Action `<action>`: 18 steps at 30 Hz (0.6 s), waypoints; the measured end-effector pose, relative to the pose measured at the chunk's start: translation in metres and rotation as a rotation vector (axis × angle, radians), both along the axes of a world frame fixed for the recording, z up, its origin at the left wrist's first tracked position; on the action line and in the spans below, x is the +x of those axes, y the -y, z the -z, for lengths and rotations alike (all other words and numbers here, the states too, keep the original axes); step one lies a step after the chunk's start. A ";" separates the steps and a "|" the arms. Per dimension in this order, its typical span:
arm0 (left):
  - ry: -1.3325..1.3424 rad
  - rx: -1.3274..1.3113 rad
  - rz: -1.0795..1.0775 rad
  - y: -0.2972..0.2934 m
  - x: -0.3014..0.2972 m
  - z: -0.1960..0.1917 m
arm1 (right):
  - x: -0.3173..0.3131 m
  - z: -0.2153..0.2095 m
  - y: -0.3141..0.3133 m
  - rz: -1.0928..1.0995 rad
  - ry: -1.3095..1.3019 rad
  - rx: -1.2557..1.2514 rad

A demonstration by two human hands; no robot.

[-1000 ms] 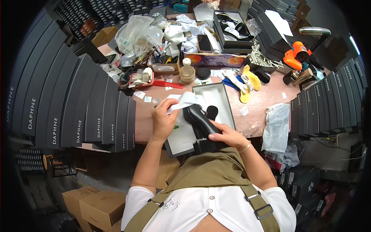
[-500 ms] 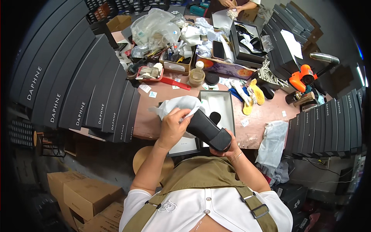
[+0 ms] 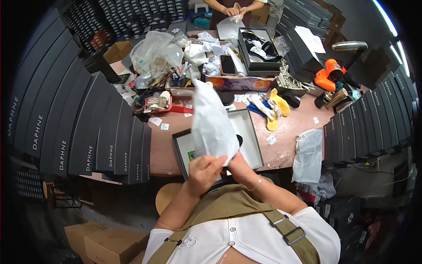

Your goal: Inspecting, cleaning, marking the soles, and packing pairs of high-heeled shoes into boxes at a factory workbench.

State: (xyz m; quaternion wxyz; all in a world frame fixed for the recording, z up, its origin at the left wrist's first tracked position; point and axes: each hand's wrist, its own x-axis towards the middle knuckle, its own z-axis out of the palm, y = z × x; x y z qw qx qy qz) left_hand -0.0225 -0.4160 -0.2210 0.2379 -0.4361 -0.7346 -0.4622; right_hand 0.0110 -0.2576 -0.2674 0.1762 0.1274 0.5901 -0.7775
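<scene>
A long white shoe bag [image 3: 211,119] stands up in front of me, covering the black shoe so that it is hidden from sight. My left hand [image 3: 204,172] is closed, its fingers pinching the bag's lower edge. Beside it, my right hand [image 3: 239,169] grips the same lower end; its fingers are partly hidden behind the bag. Below and behind them lies an open dark grey shoebox [image 3: 256,143] with a pale inside. A bit of something black [image 3: 239,140] shows in the box beside the bag.
Tall stacks of dark shoeboxes stand at left [image 3: 74,119] and right [image 3: 373,119]. A yellow-and-white cloth [image 3: 276,110], a red-handled tool [image 3: 180,109], an orange heat gun [image 3: 329,75] and a phone [image 3: 227,64] lie farther back. Across the table a person [image 3: 233,11] handles something pale.
The white bag has gone from covering one end of the black shoe to enclosing it. Both hands have come together at its lower end, and the bag now points upward.
</scene>
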 end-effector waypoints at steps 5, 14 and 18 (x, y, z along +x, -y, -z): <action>0.107 0.018 0.081 -0.016 0.037 0.006 | 0.019 0.038 0.007 0.246 -0.157 -0.289; 0.105 -0.043 0.179 -0.014 0.069 0.033 | -0.019 0.106 0.007 -0.126 -0.551 0.277; 0.469 -0.235 0.326 0.012 0.064 0.023 | -0.021 0.087 0.010 -0.252 -0.562 0.382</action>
